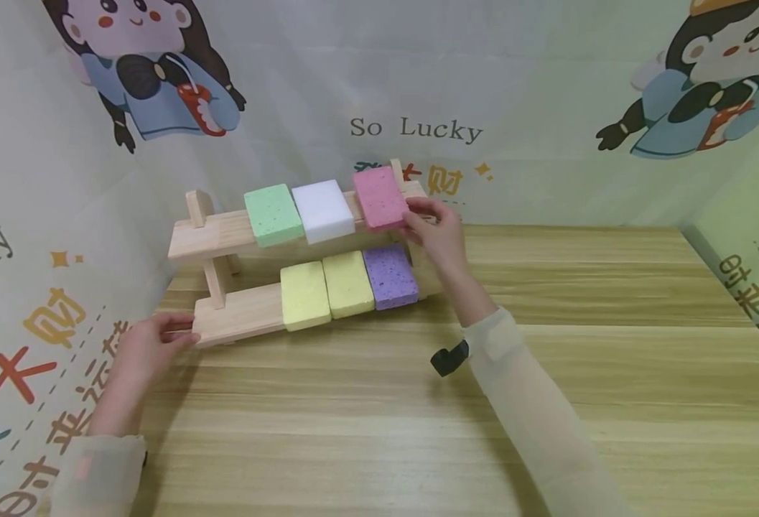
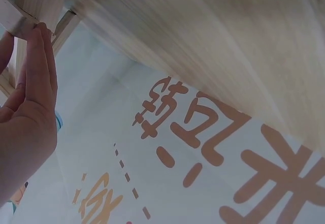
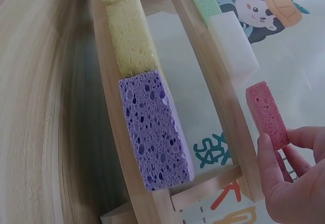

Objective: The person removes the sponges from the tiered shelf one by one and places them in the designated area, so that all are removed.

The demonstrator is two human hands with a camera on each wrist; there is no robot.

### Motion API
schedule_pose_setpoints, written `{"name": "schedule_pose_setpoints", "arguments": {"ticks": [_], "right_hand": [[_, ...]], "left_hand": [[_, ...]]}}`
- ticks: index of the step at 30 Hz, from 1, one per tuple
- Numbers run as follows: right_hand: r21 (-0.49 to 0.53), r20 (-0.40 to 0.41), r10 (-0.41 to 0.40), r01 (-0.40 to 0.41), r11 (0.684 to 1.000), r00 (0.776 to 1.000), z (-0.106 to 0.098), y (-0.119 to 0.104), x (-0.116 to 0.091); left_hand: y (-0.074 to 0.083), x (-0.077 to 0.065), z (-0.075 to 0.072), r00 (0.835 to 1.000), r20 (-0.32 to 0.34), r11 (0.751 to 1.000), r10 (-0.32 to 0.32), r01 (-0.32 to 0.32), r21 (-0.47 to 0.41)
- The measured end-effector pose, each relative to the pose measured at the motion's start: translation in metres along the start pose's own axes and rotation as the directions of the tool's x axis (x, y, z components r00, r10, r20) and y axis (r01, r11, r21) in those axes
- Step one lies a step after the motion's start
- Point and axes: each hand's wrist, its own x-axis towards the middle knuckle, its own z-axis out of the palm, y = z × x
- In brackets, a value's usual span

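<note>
My right hand (image 1: 442,237) pinches a pink sponge (image 1: 379,195) by its right edge, over the right part of the wooden rack's upper shelf. In the right wrist view, thumb and fingers grip one end of it. My left hand (image 1: 145,348) holds the left end of the two-tier wooden rack (image 1: 240,314) at the lower shelf, thumb and fingers around the board's end. On the upper shelf lie a green sponge (image 1: 274,214) and a white sponge (image 1: 324,210). Two yellow sponges (image 1: 305,294) and a purple sponge (image 1: 390,278) sit side by side on the lower shelf.
The rack stands on a wood-grain table (image 1: 353,416), close to a printed cloth backdrop (image 1: 521,86) at the back. Cloth walls also rise at left and right. A black strap end (image 1: 449,359) sticks out from the right sleeve (image 1: 521,395).
</note>
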Motion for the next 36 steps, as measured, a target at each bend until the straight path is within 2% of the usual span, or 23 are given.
{"name": "schedule_pose_setpoints", "arguments": {"ticks": [12,22,36], "right_hand": [[0.092,0.002,-0.062,0.061,0.994,0.998,-0.019,0.001,-0.011],[0.064,-0.014,-0.083,0.084,0.994,0.996,-0.04,0.004,-0.019],[0.056,-0.049,-0.07,0.072,0.996,0.996,-0.073,0.012,-0.025]], "left_hand": [[0.001,-0.001,-0.001,1.0,-0.003,1.0,0.019,-0.019,0.013],[0.001,-0.001,-0.001,1.0,-0.001,1.0,0.012,-0.012,0.011],[0.0,0.0,0.0,1.0,-0.012,1.0,0.023,-0.023,0.02]]}}
